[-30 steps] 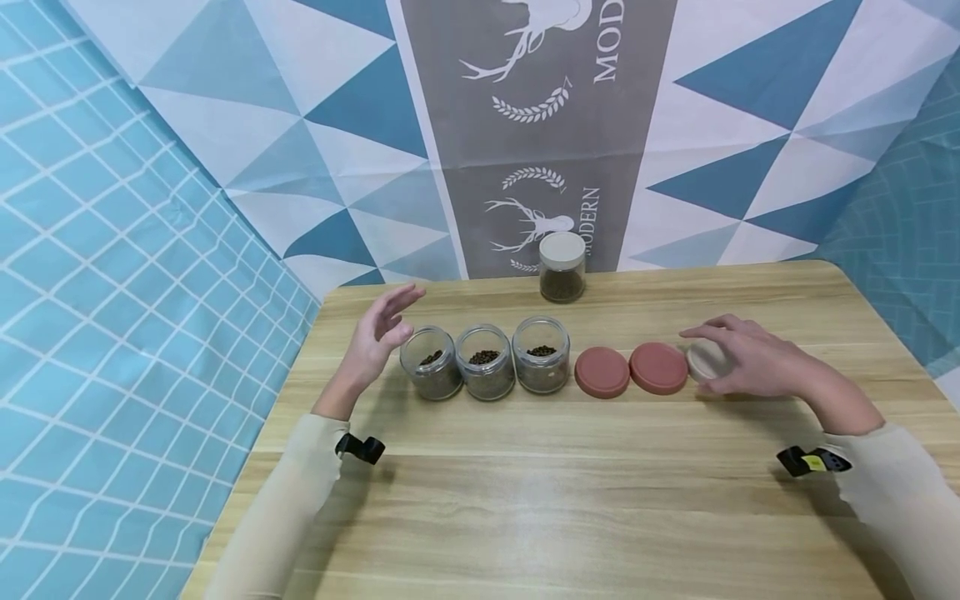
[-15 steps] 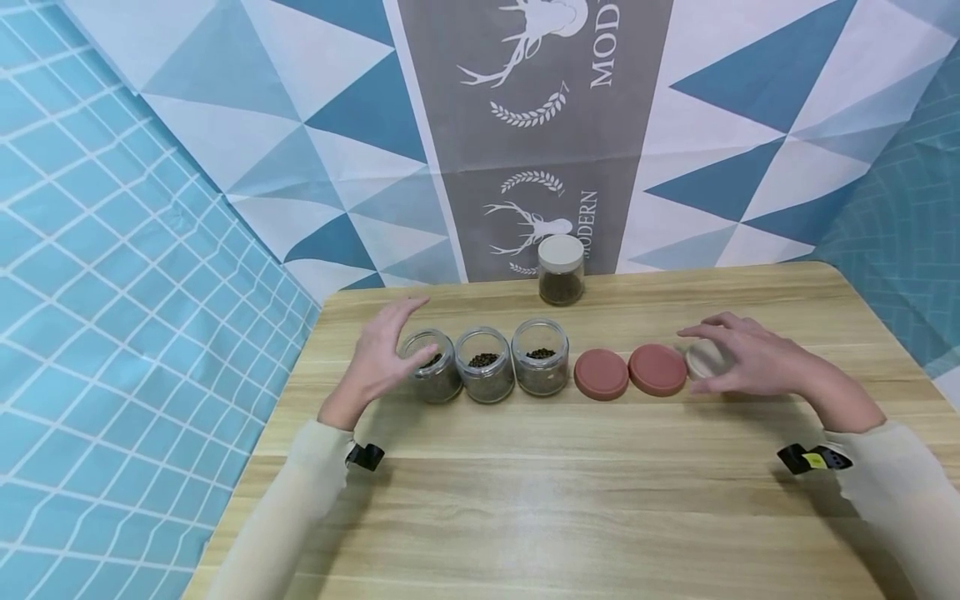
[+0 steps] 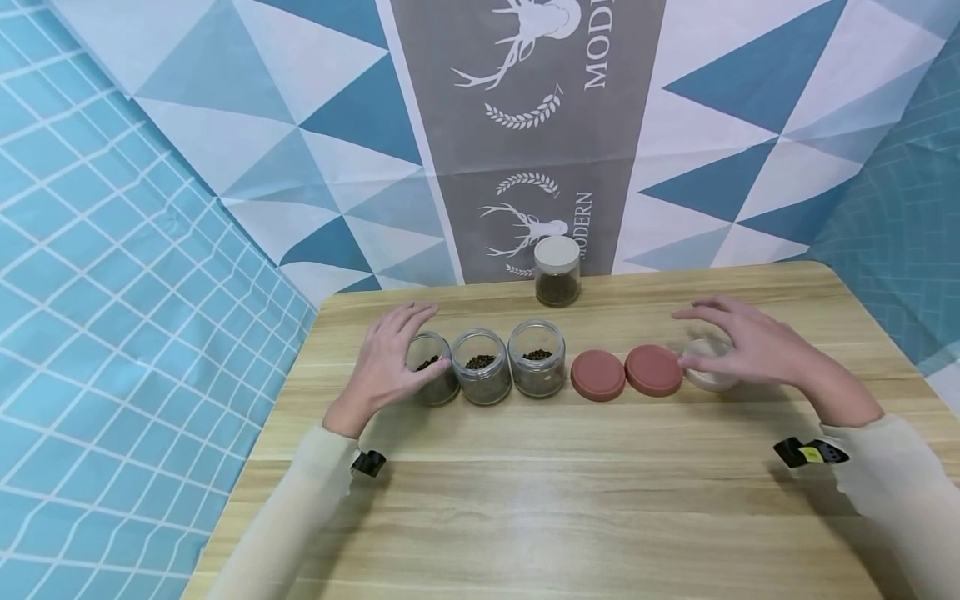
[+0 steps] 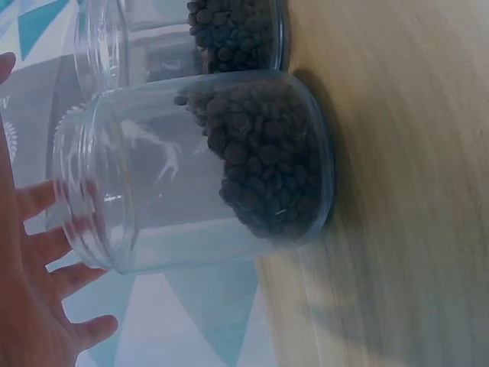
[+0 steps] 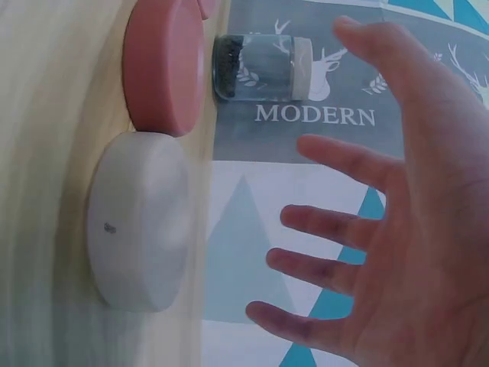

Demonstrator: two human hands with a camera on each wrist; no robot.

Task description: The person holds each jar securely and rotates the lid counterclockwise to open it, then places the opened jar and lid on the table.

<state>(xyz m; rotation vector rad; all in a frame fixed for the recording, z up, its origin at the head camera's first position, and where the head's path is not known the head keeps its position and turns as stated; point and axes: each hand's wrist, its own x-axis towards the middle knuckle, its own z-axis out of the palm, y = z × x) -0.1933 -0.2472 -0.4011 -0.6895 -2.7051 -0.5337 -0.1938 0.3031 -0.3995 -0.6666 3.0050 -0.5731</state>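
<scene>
My left hand [image 3: 386, 358] reaches over the leftmost glass jar [image 3: 437, 388], thumb in front and fingers spread behind its rim. Dark pellets fill the lower part of this jar [image 4: 191, 176]; in the left wrist view the fingers [image 4: 72, 279] show past its mouth, and whether they touch it I cannot tell. My right hand [image 3: 753, 346] hovers with spread fingers above a white lid [image 3: 708, 379] lying on the table. In the right wrist view a gap separates the fingers [image 5: 325, 225] from that white lid [image 5: 141, 222].
Two more lidless jars, a middle one [image 3: 486, 385] and a right one [image 3: 538, 379], stand in the row. Two red lids, one [image 3: 597, 375] beside the other [image 3: 654, 370], lie between jars and white lid. A white-capped jar [image 3: 557, 279] stands at the table's back edge.
My left hand has moved right and lower, from beside the leftmost jar to over it. The right hand has lifted slightly, uncovering more of the white lid.
</scene>
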